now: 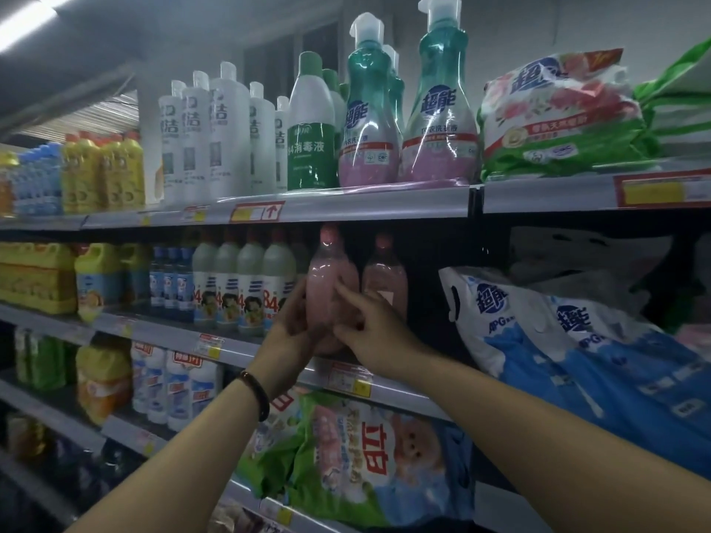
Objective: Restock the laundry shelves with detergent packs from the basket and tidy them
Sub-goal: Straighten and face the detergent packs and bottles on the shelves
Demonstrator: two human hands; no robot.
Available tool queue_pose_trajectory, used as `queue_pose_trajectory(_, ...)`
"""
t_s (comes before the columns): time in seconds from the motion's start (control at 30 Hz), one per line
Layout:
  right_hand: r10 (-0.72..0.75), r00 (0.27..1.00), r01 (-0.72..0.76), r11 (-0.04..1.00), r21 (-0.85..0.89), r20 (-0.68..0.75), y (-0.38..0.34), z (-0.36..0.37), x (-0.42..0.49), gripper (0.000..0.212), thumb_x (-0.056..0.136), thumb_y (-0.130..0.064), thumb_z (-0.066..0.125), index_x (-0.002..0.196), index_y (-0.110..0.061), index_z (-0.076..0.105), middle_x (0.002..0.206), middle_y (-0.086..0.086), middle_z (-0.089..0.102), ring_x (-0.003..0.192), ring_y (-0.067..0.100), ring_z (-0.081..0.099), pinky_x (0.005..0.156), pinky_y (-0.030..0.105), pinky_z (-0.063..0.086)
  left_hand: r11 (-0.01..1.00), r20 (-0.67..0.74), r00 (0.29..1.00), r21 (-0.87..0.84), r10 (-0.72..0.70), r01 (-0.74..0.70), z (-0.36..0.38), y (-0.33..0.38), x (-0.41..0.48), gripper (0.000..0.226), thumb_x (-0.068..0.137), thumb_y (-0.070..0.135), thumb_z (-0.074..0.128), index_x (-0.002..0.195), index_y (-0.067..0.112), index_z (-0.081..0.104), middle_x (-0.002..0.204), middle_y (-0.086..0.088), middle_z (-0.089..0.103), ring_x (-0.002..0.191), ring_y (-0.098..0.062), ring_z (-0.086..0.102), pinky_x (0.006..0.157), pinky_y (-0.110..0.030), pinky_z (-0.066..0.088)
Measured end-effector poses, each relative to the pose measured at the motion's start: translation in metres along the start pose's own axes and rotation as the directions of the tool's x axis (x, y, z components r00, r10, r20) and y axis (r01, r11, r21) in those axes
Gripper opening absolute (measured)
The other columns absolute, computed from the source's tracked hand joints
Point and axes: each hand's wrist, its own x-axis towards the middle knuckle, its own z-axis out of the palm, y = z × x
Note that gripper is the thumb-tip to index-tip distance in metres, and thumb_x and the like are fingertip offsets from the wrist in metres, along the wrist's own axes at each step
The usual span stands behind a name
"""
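Note:
A pink bottle point(330, 280) stands at the front of the middle shelf point(384, 386). My left hand point(290, 327) grips its left side, fingers curled round it. My right hand point(367, 323) touches its right side with the index finger stretched out along the bottle. A second pink bottle point(384, 278) stands just to its right. A blue-and-white detergent pack point(577, 340) lies tilted on the same shelf at the right. A green-and-pink pack point(369, 455) lies on the shelf below, and a green-and-white flowered pack point(558, 117) sits on the top shelf. No basket is in view.
White 84 disinfectant bottles point(238, 290) stand left of the pink bottle. Teal pump bottles point(438, 109) and white bottles point(215, 132) fill the top shelf. Yellow jugs point(96, 278) and other bottles line the left. A dark gap lies between the pink bottles and the blue pack.

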Motion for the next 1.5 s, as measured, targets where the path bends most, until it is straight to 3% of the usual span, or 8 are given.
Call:
queue_pose_trajectory(0.27, -0.020, 0.998, 0.027, 0.993, -0.116, 0.054, 0.000, 0.014, -0.009, 0.075, 0.097, -0.027, 0.069, 0.162, -0.027, 0.032, 0.159, -0.006, 0.030, 0.144, 0.017, 0.039, 0.117, 0.031, 0.040, 0.971, -0.023, 1.000, 0.237, -0.009, 0.014, -0.018, -0.003, 0.019, 0.044, 0.103, 0.004, 0.057, 0.137, 0.031, 0.049, 0.129, -0.009, 0.067, 0.116, -0.031, 0.069, 0.090, -0.053, 0.062)
queue_pose_trajectory(0.6, 0.012, 1.000, -0.009, 0.995, -0.098, 0.029, 0.005, 0.016, -0.009, 0.066, 0.090, -0.026, 0.072, 0.148, -0.034, 0.043, 0.143, -0.002, 0.048, 0.131, 0.017, 0.052, 0.108, 0.037, 0.051, 0.905, -0.072, 0.989, 0.399, -0.132, 0.149, -0.035, -0.009, 0.039, 0.045, 0.093, 0.023, 0.055, 0.138, 0.026, 0.051, 0.129, -0.009, 0.065, 0.122, -0.034, 0.064, 0.096, -0.061, 0.057)
queue_pose_trajectory(0.8, -0.011, 0.996, 0.023, 0.990, -0.138, 0.092, 0.006, 0.022, -0.012, 0.063, 0.094, -0.033, 0.072, 0.151, -0.029, 0.045, 0.146, -0.003, 0.048, 0.133, 0.016, 0.052, 0.110, 0.033, 0.048, 0.789, -0.192, 0.976, 0.582, -0.101, 0.196, -0.024, -0.006, 0.032, 0.043, 0.098, 0.004, 0.061, 0.138, 0.018, 0.054, 0.123, -0.003, 0.066, 0.115, -0.025, 0.063, 0.099, -0.048, 0.057)
queue_pose_trajectory(1.0, 0.003, 0.995, 0.016, 0.982, -0.188, 0.101, -0.003, 0.012, -0.021, 0.061, 0.094, -0.030, 0.071, 0.149, -0.029, 0.045, 0.147, -0.002, 0.045, 0.135, 0.018, 0.050, 0.111, 0.036, 0.047, 0.753, -0.214, 0.975, 0.632, -0.056, 0.182, -0.014, -0.009, 0.022, 0.046, 0.090, 0.012, 0.070, 0.133, 0.020, 0.055, 0.120, -0.002, 0.068, 0.111, -0.025, 0.068, 0.091, -0.046, 0.061)
queue_pose_trajectory(1.17, -0.006, 0.999, 0.015, 0.980, -0.200, 0.042, -0.022, -0.018, -0.048, 0.047, 0.093, -0.028, 0.072, 0.137, -0.027, 0.057, 0.132, -0.006, 0.057, 0.120, 0.015, 0.058, 0.100, 0.030, 0.051, 0.739, -0.304, 0.939, 0.668, 0.162, 0.089, 0.021, 0.004, -0.013, 0.067, 0.084, 0.014, 0.074, 0.145, 0.011, 0.045, 0.138, -0.013, 0.047, 0.123, -0.026, 0.047, 0.104, -0.038, 0.044)
queue_pose_trajectory(1.3, -0.004, 0.996, -0.003, 0.996, -0.086, -0.086, -0.029, -0.054, -0.103, 0.031, 0.094, -0.023, 0.072, 0.123, -0.029, 0.063, 0.106, -0.021, 0.065, 0.098, -0.005, 0.063, 0.084, 0.011, 0.049, 0.855, -0.064, 0.985, 0.507, 0.161, -0.106, 0.073, 0.027, -0.058, 0.043, 0.084, 0.014, 0.065, 0.125, 0.023, 0.058, 0.123, -0.002, 0.062, 0.112, -0.017, 0.061, 0.100, -0.044, 0.055)
queue_pose_trajectory(1.4, 0.065, 0.972, -0.068, 0.998, -0.006, -0.224, -0.019, -0.082, -0.171, 0.032, 0.093, -0.026, 0.074, 0.122, -0.031, 0.063, 0.114, -0.018, 0.068, 0.107, -0.003, 0.063, 0.091, 0.016, 0.051, 0.921, 0.142, 0.985, 0.362, 0.098, -0.144, 0.123, 0.037, -0.099, 0.037, 0.088, 0.010, 0.065, 0.121, 0.027, 0.065, 0.118, 0.007, 0.071, 0.108, -0.007, 0.068, 0.094, -0.034, 0.058)
queue_pose_trajectory(1.5, 0.189, 0.909, -0.177, 0.982, 0.067, -0.373, 0.004, -0.114, -0.245, 0.034, 0.093, -0.030, 0.077, 0.125, -0.031, 0.064, 0.117, -0.017, 0.067, 0.111, -0.001, 0.062, 0.094, 0.020, 0.052, 0.962, 0.199, 0.979, 0.259, 0.034, -0.086, 0.182, 0.035, -0.138, 0.036, 0.088, 0.009, 0.066, 0.120, 0.026, 0.063, 0.117, 0.006, 0.070, 0.106, -0.007, 0.068, 0.093, -0.032, 0.058)
